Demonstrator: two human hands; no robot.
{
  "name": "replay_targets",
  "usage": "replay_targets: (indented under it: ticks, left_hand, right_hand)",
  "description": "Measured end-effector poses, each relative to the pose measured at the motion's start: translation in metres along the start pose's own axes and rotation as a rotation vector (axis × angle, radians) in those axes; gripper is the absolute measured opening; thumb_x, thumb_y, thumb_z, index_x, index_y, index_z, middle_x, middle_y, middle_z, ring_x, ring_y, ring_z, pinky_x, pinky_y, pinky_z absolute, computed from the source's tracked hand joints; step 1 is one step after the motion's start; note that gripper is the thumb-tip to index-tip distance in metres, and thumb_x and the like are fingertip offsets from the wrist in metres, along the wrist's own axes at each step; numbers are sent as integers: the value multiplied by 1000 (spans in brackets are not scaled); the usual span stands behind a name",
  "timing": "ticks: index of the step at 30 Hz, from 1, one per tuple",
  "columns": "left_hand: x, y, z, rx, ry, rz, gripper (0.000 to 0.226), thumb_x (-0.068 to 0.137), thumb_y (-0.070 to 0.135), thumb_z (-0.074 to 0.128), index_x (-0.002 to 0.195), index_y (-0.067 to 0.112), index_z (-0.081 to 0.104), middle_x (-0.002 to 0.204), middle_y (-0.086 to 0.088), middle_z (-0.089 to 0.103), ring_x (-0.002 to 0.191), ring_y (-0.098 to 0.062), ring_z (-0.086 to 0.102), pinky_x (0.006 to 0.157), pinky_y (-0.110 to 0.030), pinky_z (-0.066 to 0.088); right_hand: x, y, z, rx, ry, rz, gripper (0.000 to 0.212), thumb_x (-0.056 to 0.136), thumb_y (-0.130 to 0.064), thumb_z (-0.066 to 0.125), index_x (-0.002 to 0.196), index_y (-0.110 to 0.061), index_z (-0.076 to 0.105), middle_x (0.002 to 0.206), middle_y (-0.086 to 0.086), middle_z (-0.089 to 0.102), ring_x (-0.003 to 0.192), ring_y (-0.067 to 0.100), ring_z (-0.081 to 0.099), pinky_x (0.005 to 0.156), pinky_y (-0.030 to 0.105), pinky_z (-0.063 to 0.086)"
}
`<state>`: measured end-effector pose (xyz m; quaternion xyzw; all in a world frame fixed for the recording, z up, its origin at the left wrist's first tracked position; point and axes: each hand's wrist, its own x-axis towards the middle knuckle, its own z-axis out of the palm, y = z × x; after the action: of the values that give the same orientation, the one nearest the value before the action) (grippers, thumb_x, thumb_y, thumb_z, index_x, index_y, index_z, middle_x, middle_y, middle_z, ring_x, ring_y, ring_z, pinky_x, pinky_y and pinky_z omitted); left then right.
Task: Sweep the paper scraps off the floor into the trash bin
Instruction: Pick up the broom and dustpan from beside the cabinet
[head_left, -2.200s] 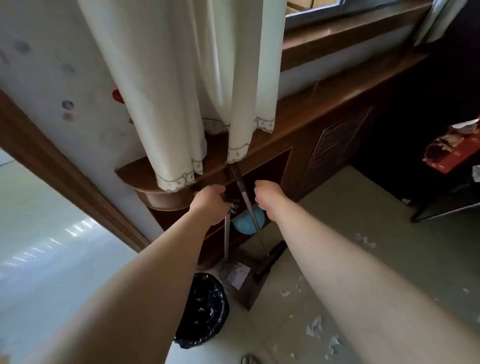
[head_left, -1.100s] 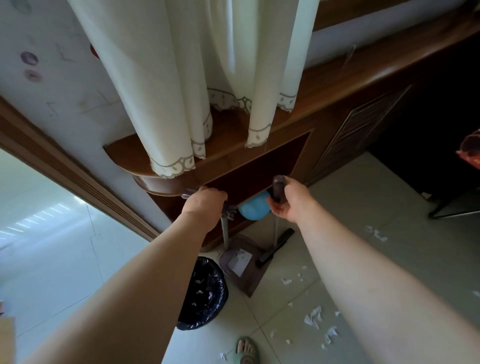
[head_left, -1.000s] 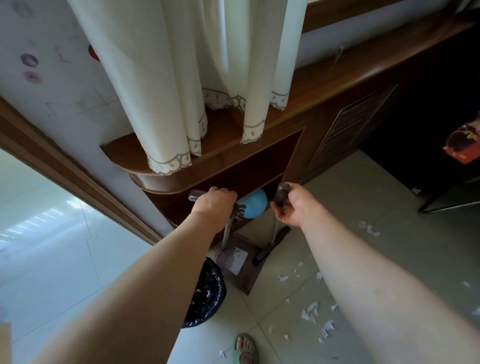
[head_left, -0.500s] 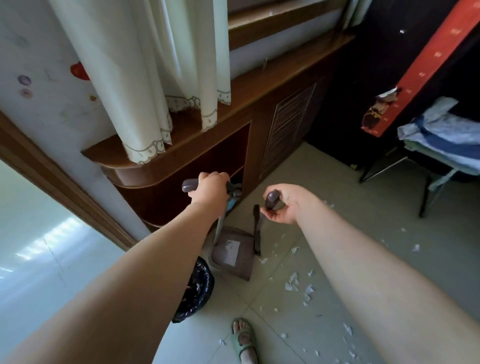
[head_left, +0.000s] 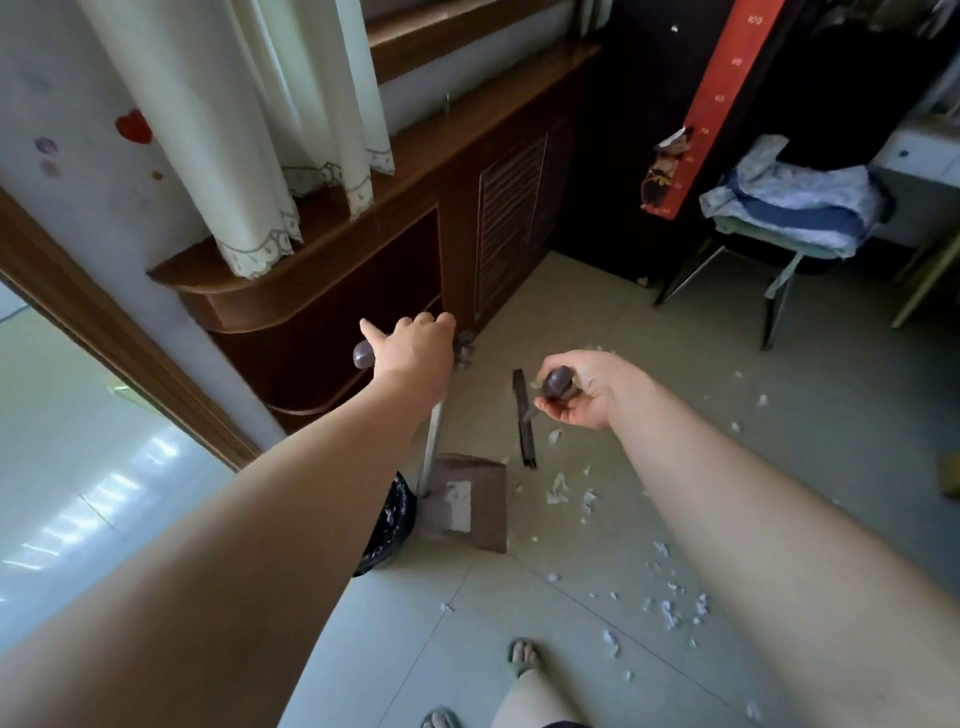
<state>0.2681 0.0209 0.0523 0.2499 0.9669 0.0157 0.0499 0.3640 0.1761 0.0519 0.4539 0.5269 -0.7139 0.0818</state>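
Note:
My left hand (head_left: 415, 349) grips the top of a long metal dustpan handle; the brown dustpan (head_left: 465, 501) stands on the tiled floor below with a white label on it. My right hand (head_left: 584, 387) holds the dark rounded end of the broom handle, and the broom's narrow dark head (head_left: 523, 418) hangs just above the floor to the right of the dustpan. White paper scraps (head_left: 563, 488) lie beside the pan, and more scraps (head_left: 670, 608) are scattered to the right. The trash bin (head_left: 387, 525) with its black liner sits left of the dustpan, mostly hidden behind my left forearm.
A wooden window cabinet (head_left: 363, 291) with a cream curtain (head_left: 270, 156) runs along the wall behind the tools. A chair (head_left: 779, 218) piled with folded cloth stands at the right. My sandalled feet (head_left: 522, 657) are at the bottom. A doorway opens on the left.
Both hands pulled the dustpan and broom out from the cabinet nook onto the open floor, and the broom head swung clear of the pan. The view turned right toward the chair.

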Motion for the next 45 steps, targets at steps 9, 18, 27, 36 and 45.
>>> replay_targets:
  ticks: [9, 18, 27, 36, 45]
  left_hand:
    - [-78, 29, 3, -60, 22, -52, 30, 94, 32, 59, 116, 13, 49, 111, -10, 58, 100, -32, 60, 76, -38, 42]
    - [-173, 69, 41, -65, -23, -254, 20, 91, 32, 63, 100, 14, 62, 93, -3, 55, 92, -27, 62, 67, -33, 41]
    - [-242, 80, 74, -163, 20, -358, 15, 87, 32, 62, 86, 19, 57, 94, -4, 61, 93, -31, 64, 74, -36, 51]
    - [-266, 78, 104, -216, -31, -431, 30, 91, 37, 58, 88, 8, 60, 87, -6, 60, 74, -28, 58, 59, -31, 44]
    - [-291, 70, 147, -421, -110, -473, 26, 93, 24, 56, 78, 3, 55, 73, -10, 55, 67, -31, 52, 56, -30, 38]
  right_hand:
    - [-27, 43, -53, -165, -12, 8, 28, 87, -1, 56, 60, -3, 47, 69, 12, 42, 63, 27, 52, 60, 27, 45]
    - [-54, 114, -111, -308, -110, 33, 19, 86, 1, 57, 70, -3, 49, 74, 15, 48, 60, 26, 54, 58, 26, 44]
    - [-66, 164, -138, -443, -152, 47, 15, 84, 0, 59, 72, -4, 51, 69, 14, 50, 54, 21, 54, 43, 20, 46]
    - [-41, 196, -133, -545, -97, 119, 25, 87, 4, 56, 64, -5, 52, 62, 9, 47, 32, 12, 50, 30, 14, 42]
    - [-37, 259, -148, -688, 12, 393, 31, 96, -3, 34, 65, -6, 38, 41, 10, 40, 44, 14, 35, 33, 11, 36]
